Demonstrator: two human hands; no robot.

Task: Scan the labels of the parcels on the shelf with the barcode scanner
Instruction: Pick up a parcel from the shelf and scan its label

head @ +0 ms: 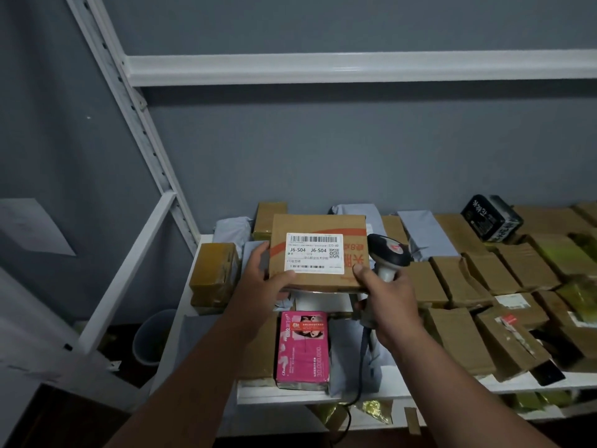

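Observation:
A flat brown cardboard parcel [352,263] is held above the white shelf [323,397], its white label [314,252] with barcode and "J6-S04" facing up. My left hand [266,274] grips the parcel's left edge, thumb on top. My right hand [386,297] holds the handle of a black and grey barcode scanner [389,252], and its thumb touches the parcel's right front corner. The scanner's head sits just right of the parcel. Its cable [360,376] hangs down past the shelf's front edge.
Several brown boxes [484,276] and grey mailer bags [420,227] cover the shelf. A pink box [303,347] lies at the front below the held parcel, a black box [492,218] at the back right. An upper shelf beam [355,67] spans overhead. A bin [151,337] stands at the left.

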